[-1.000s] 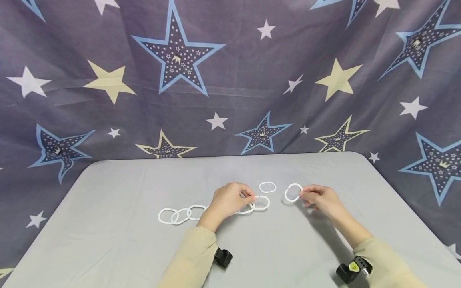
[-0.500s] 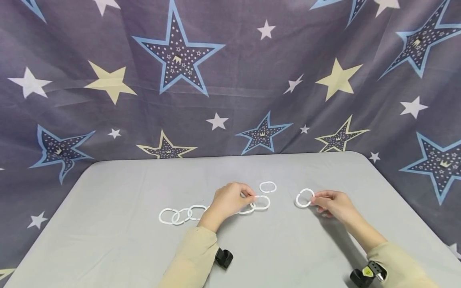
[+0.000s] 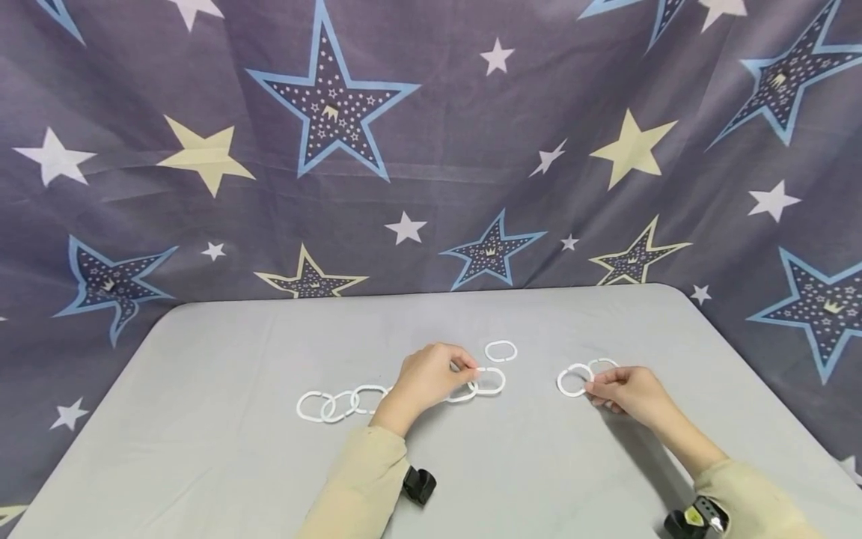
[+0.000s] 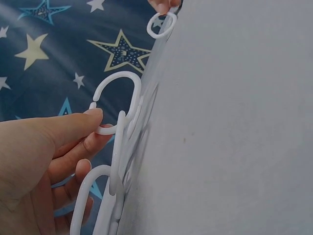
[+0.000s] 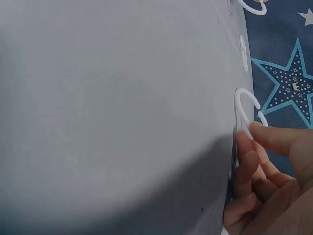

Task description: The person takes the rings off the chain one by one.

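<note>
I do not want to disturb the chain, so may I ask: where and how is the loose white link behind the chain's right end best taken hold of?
Probably pinch its rounded right end, from above and the right. The loose link lies flat; its small gap seems to be on the near side, where the chain's end link also lies close.

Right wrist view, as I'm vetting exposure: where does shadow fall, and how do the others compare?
Right wrist: a broad, soft-edged shadow darkens the lower tabletop; left wrist: thin shadow beside the white chain; head: a shadow strip beside the right forearm.
</note>
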`<action>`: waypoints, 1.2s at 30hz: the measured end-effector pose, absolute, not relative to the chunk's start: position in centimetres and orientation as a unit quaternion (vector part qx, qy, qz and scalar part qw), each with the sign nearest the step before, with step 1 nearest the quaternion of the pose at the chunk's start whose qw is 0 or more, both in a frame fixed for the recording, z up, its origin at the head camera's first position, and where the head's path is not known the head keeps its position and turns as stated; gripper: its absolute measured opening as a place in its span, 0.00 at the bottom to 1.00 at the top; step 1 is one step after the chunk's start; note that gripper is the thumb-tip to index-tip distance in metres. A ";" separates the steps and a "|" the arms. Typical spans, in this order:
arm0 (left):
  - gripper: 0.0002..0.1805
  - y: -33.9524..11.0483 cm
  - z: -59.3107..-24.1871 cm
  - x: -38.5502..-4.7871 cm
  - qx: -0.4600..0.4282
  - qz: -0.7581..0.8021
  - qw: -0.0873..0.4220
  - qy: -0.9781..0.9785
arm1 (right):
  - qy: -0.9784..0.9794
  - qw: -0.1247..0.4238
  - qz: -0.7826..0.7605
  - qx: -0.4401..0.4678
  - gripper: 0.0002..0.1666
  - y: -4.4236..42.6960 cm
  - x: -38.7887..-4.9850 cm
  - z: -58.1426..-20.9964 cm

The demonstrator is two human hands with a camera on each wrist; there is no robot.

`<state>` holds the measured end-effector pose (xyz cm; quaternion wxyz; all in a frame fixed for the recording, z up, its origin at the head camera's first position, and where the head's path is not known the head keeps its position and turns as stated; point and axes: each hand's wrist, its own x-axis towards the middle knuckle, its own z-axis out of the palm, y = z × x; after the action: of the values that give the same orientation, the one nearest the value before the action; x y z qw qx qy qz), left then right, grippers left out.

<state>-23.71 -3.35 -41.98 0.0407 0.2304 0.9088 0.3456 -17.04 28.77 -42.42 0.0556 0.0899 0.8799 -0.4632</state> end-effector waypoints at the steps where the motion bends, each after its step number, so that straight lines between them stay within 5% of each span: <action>1: 0.04 -3.3 -42.0 -23.7 0.231 0.346 0.040 0.909 | 0.886 0.055 -0.452 0.084 0.12 28.8 -17.0 -42.5; 36: 0.03 -3.2 -41.8 -23.7 0.223 0.348 0.036 0.910 | 0.881 0.029 -0.471 0.037 0.17 28.1 -16.7 -40.8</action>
<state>-23.70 -3.24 -41.84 0.0359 0.2228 0.9098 0.3483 -16.70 28.11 -40.81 0.0294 0.0370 0.8806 -0.4715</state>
